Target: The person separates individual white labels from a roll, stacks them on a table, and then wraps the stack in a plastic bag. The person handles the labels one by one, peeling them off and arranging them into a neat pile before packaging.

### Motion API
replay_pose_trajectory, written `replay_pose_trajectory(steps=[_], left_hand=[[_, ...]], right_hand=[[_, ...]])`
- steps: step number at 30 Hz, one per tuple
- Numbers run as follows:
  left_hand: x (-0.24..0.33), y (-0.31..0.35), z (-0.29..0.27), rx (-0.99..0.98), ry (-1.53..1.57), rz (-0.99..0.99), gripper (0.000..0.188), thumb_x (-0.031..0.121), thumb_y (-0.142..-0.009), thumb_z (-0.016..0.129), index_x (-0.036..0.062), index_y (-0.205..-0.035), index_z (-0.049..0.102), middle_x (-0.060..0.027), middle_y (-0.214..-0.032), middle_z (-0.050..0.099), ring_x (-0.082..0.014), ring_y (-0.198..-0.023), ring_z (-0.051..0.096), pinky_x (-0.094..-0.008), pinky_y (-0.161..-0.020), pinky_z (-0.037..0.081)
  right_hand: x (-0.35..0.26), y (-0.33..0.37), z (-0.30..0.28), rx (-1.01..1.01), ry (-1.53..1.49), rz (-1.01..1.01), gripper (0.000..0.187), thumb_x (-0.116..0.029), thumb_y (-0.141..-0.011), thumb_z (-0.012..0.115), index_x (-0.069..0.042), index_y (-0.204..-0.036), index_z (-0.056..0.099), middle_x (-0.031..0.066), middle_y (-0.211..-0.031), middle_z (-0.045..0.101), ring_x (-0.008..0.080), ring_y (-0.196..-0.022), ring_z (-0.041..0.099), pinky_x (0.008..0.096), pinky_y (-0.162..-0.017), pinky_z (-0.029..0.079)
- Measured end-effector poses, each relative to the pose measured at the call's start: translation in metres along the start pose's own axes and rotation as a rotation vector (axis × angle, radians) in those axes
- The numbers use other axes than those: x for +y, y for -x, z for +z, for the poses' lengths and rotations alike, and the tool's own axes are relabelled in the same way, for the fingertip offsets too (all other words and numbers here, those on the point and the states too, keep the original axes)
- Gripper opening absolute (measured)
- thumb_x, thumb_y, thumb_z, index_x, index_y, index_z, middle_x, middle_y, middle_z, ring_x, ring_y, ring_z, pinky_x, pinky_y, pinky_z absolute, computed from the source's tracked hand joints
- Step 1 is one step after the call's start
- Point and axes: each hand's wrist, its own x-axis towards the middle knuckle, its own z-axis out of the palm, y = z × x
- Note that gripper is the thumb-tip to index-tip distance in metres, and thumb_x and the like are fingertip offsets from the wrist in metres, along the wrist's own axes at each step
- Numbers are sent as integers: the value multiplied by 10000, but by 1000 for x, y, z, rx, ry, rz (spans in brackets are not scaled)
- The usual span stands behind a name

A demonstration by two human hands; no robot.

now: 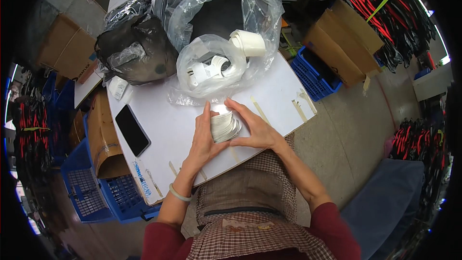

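Both my hands cup a stack of thin white pieces (224, 127), perhaps labels, over the white table (180, 125) close to its near edge. My left hand (204, 137) presses the stack's left side, and a pale bangle circles that wrist. Curved round the opposite side is my right hand (260, 131), its thumb at the near end of the stack. Just beyond my fingertips lies an open clear plastic bag (185, 89) with white pieces (204, 73) inside. A white roll (249, 43) rests at the bag's far right edge.
A dark phone (132, 130) lies at the left of the table. Behind are a black bundle (139, 50) and a large clear bag (178, 17) with dark contents. Blue crates (84, 188) and cardboard boxes (339, 43) stand beside the table. Tape strips (299, 110) mark its right edge.
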Motion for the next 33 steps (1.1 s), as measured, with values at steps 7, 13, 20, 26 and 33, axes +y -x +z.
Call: replay_pose_trajectory(steps=[7,13,20,26,33], left_hand=[[0,0,-4,-8,2,11,1388,159,-503,974,55,-1579,105,-217,-1430,419,-372,-1308,454,-438,-1100,390],[-3,0,-3,-14,11,14,1384,162,-506,975,52,-1578,106,-227,-1468,392,-373,-1372,409,-440,-1136,359],[-1,-1,-7,-49,2,17,1382,145,-508,962,19,-1568,85,-256,-1485,359,-413,-1366,373,-454,-1148,340],[-3,0,-6,-53,10,11,1379,154,-513,960,25,-1570,83,-255,-1491,354,-416,-1374,366,-453,-1153,333],[-8,2,-3,-29,64,-6,1337,137,-546,951,62,-1583,110,-209,-1427,428,-366,-1324,447,-427,-1107,380]], right_hand=[[13,32,-6,177,126,-66,395,-13,-768,703,-8,-1160,655,185,-1408,505,321,-1297,510,395,-1052,445],[13,26,3,306,225,-135,145,38,-779,692,19,-921,670,171,-1271,593,321,-1165,585,384,-933,510],[7,32,2,373,168,-42,91,19,-782,718,15,-850,658,118,-886,680,256,-832,666,347,-718,537],[1,31,0,312,154,17,64,12,-808,704,12,-856,660,115,-744,650,215,-651,645,314,-569,506],[-4,33,2,258,239,8,207,-50,-785,739,1,-970,661,142,-906,656,268,-832,645,363,-717,520]])
